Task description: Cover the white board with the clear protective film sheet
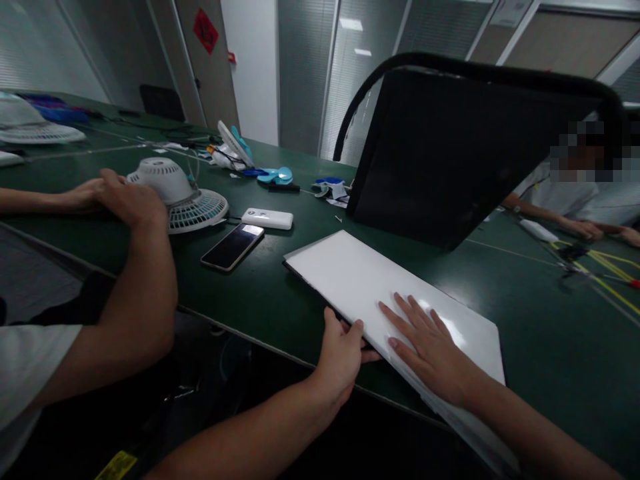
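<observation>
Hands (pixel 385 353) on white panel (pixel 360 280), green table (pixel 550 333)

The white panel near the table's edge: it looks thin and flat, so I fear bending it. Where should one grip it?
Take the white panel by its near long edge, coming from the table's front edge, where it overhangs slightly. The left hand already curls its fingers there, while the right hand lies flat on top. It lies too flat to grip elsewhere.

Bare forearms, no sleeves or rings
</observation>
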`<state>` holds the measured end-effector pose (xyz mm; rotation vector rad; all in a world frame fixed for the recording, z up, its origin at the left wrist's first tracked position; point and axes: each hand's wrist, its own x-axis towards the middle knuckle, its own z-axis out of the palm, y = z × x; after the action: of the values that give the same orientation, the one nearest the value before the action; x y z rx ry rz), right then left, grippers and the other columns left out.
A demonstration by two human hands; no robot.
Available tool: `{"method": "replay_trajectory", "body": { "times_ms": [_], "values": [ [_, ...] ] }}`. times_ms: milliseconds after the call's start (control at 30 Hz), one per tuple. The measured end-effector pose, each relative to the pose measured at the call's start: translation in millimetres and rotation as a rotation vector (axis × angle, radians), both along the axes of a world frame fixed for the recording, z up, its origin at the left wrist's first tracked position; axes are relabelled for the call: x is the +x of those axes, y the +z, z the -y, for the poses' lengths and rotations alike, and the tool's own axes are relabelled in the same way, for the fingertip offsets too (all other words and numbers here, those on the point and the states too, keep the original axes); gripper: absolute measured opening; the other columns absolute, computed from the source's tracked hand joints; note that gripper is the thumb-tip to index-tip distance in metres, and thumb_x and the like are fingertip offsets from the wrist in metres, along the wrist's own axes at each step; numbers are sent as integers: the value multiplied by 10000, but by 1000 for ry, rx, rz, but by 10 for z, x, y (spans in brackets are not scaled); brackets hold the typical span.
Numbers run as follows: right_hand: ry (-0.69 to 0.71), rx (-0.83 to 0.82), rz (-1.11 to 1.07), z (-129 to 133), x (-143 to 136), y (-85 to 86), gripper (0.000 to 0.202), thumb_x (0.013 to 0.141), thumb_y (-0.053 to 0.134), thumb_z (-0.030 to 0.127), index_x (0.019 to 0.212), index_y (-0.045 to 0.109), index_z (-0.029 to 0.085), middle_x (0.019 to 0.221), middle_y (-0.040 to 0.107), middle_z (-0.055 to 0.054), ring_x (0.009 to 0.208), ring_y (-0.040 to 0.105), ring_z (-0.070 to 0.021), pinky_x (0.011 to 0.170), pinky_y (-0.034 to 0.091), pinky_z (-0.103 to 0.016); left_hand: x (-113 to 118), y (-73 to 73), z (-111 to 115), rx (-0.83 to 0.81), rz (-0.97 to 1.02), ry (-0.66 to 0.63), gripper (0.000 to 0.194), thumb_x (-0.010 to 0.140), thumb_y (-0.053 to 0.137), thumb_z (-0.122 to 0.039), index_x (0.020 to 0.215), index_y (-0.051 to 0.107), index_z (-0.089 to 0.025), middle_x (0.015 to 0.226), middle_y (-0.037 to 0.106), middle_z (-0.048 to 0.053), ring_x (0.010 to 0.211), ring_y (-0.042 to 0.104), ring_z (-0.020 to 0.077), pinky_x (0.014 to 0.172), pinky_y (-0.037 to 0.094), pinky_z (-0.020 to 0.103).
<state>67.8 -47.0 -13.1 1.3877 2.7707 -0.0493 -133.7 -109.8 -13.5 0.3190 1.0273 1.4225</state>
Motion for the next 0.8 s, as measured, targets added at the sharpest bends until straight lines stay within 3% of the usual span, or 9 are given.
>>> {"method": "replay_trajectory", "body": {
  "times_ms": [200, 367, 467, 567, 700, 800],
  "values": [
    [-19, -13, -15, 13, -41, 35, 650, 1091, 218, 683, 1702, 206, 462, 1781, 153, -42, 1631, 179, -383, 1242, 347, -754, 4, 18, 2, 3, -44, -2, 248, 1041, 542, -145, 1218, 395, -237, 1112, 697, 72, 758, 752, 174, 609, 681, 313],
    [17, 6, -50, -203, -190, 257, 678, 1041, 420, 711, 1607, 492, 344, 1680, 412, -137, 1562, 371, -406, 1244, 369, -714, 23, 43, -13, -4, -47, 6, 248, 1048, 508, -115, 1230, 392, -238, 1080, 679, 55, 716, 710, 138, 550, 651, 247],
    [102, -2, -105, -474, -594, 406, 611, 1055, 459, 626, 1547, 547, 274, 1662, 430, -137, 1551, 387, -358, 1266, 377, -643, 35, 52, -21, -16, -43, 23, 259, 1043, 518, -107, 1240, 409, -235, 1033, 653, 35, 689, 679, 122, 526, 634, 227],
    [278, -49, -148, -770, -1226, 462, 555, 1071, 509, 521, 1562, 514, 262, 1688, 401, -102, 1588, 322, -313, 1298, 347, -597, 41, 50, -18, -26, -35, 29, 285, 1038, 521, -116, 1272, 407, -232, 1020, 642, 33, 723, 697, 144, 551, 656, 262],
    [487, -97, -199, -1141, -2056, 374, 578, 1068, 598, 459, 1583, 480, 226, 1676, 403, -131, 1591, 303, -342, 1315, 284, -655, 33, 44, -16, -30, -31, 26, 368, 1017, 539, -116, 1326, 380, -238, 1068, 667, 49, 773, 722, 162, 603, 678, 290],
    [534, -120, -247, -1371, -2417, 256, 582, 1070, 611, 477, 1577, 486, 221, 1649, 431, -143, 1562, 351, -358, 1307, 274, -697, 22, 35, -24, -34, -33, 29, 392, 1006, 536, -119, 1340, 373, -243, 1111, 681, 67, 801, 729, 179, 572, 667, 272]
  ]
}}
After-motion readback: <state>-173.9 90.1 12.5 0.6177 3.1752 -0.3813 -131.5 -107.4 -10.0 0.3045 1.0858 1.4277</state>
